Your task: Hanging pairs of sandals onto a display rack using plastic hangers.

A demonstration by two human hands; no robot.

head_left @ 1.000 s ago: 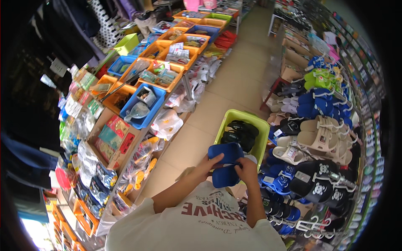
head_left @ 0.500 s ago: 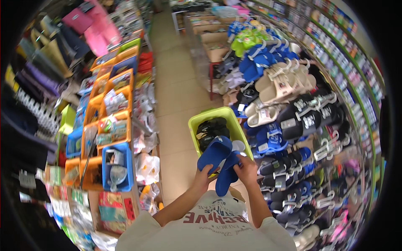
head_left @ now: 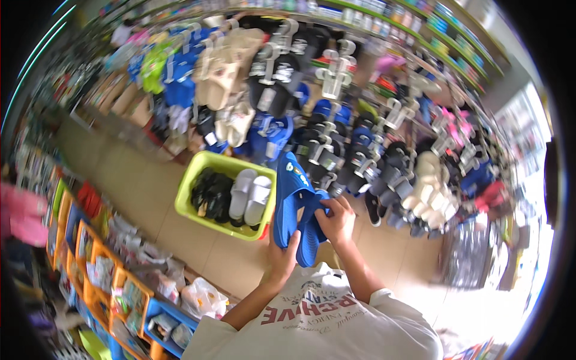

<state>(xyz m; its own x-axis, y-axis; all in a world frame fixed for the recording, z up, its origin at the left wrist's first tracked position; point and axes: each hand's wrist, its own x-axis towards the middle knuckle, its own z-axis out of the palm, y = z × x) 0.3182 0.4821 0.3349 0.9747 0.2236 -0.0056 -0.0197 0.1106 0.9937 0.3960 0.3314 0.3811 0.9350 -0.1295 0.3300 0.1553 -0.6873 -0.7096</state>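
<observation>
I hold a pair of blue slippers in front of my chest, one in each hand. My left hand (head_left: 284, 253) is closed on the heel part of the left blue slipper (head_left: 290, 207), whose toe points away from me. The right blue slipper (head_left: 309, 241) partly hides behind it, its strap pinched in my right hand (head_left: 338, 221). Just left of the slippers, a lime-green basket (head_left: 191, 211) stands on the floor. Inside it lie a pair of white slippers (head_left: 258, 197) and several black slippers (head_left: 211, 193).
Ahead, a long rack carries hanging beige slippers (head_left: 217, 75), black slippers (head_left: 282, 75) and other pairs on white hangers. Shelves (head_left: 414, 33) of small goods run above. Orange bins (head_left: 87, 273) and blue bins line the lower left, beside a white plastic bag (head_left: 203, 297).
My view has turned to the right, so the slipper rack now stretches across ahead. The basket now appears left of my hands. Both blue slippers stay in my grip.
</observation>
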